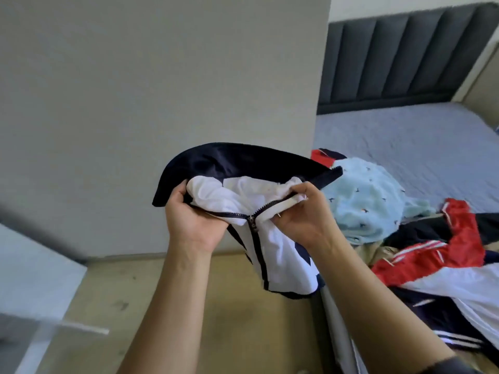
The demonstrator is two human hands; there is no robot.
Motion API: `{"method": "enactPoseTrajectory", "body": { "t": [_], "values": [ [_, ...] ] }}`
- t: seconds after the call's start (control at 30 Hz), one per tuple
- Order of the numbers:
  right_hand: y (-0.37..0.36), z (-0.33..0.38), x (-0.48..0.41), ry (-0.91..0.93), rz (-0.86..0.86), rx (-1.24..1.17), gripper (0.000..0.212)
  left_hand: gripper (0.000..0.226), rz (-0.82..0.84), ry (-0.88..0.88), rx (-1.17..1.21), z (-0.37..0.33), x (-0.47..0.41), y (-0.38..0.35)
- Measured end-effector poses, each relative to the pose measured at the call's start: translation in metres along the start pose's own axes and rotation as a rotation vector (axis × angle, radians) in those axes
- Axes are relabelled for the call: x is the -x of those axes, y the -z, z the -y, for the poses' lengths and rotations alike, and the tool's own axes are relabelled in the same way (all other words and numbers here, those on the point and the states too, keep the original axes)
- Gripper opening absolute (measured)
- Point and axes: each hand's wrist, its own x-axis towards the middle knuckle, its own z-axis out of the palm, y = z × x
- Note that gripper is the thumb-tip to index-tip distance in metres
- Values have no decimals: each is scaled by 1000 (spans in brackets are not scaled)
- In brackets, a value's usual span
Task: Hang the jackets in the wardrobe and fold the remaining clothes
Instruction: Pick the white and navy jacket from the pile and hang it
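Note:
I hold a navy and white zip-up jacket (243, 168) up in the air in front of a grey panel. My left hand (193, 220) grips its left collar edge by the zipper. My right hand (302, 214) pinches the right edge of the collar beside the zipper teeth. The zipper pull (252, 222) sits between my hands, and the lower part of the jacket hangs down closed. On the bed to the right lies a heap of clothes: a light blue fleecy garment (364, 201) and a red, white and navy jacket (442, 255).
A tall grey panel (162, 76), possibly the wardrobe's side, fills the left. The bed (432, 147) with a lilac cover and a dark padded headboard (405, 55) stands at right. A blurred white surface (35, 279) juts in at lower left. Beige floor (202, 306) lies below.

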Motion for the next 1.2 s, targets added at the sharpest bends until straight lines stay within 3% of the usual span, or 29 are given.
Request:
{"method": "enactPoseTrajectory", "body": {
  "t": [0.07,0.17,0.33,0.47,0.7,0.9,1.2],
  "values": [
    [-20,-38,-8,-73,-55,37,25,45,-40,-45,46,-32,26,16],
    [-48,-103,-16,-169,-94,22,42,47,-67,-120,109,-82,68,41],
    [-82,-235,-21,-282,-22,97,3,41,-82,-267,195,-181,160,96],
    [-114,-353,-13,-452,3,177,14,38,-123,-484,240,-260,249,142],
    [-174,-522,-4,-668,171,506,29,43,-371,-856,259,-365,374,211],
    [-214,-659,-31,-897,230,708,20,16,-571,-1103,305,-451,436,260],
    [-306,-880,-78,-1210,403,970,15,25,-719,-1416,332,-595,531,326]
  ]
}}
